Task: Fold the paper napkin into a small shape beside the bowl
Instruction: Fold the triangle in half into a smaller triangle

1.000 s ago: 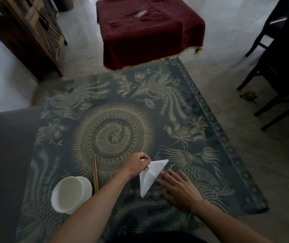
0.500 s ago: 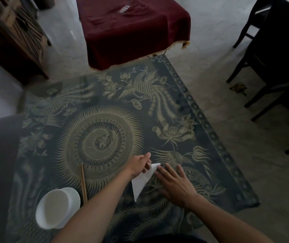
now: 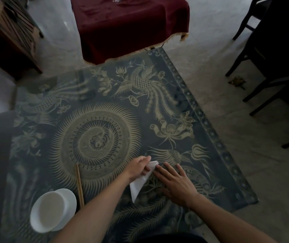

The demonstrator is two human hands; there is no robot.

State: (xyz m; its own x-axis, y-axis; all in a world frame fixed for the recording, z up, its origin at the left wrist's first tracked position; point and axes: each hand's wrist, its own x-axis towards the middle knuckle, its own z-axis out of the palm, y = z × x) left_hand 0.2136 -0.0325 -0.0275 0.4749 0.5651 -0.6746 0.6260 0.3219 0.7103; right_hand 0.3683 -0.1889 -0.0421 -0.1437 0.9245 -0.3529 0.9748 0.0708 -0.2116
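Right of the bowl (image 3: pixel 52 210), beyond the chopsticks (image 3: pixel 79 185), the napkin (image 3: pixel 141 181) is pinched at its upper end by left hand (image 3: pixel 137 168) fingers, while right hand (image 3: pixel 174 185), fingers flat, is pressed alongside, likely setting a crease.

Hidden and cut-off parts at the table

The left hand (image 3: pixel 138 168) covers the upper left part of the napkin (image 3: pixel 141 181), so its folds there cannot be read. The bowl (image 3: pixel 49 212) hides part of the saucer (image 3: pixel 69 202) under it. Both forearms run out at the bottom edge. The dark chairs (image 3: pixel 277 50) and the wooden cabinet (image 3: pixel 8 37) are cut by the frame edges.
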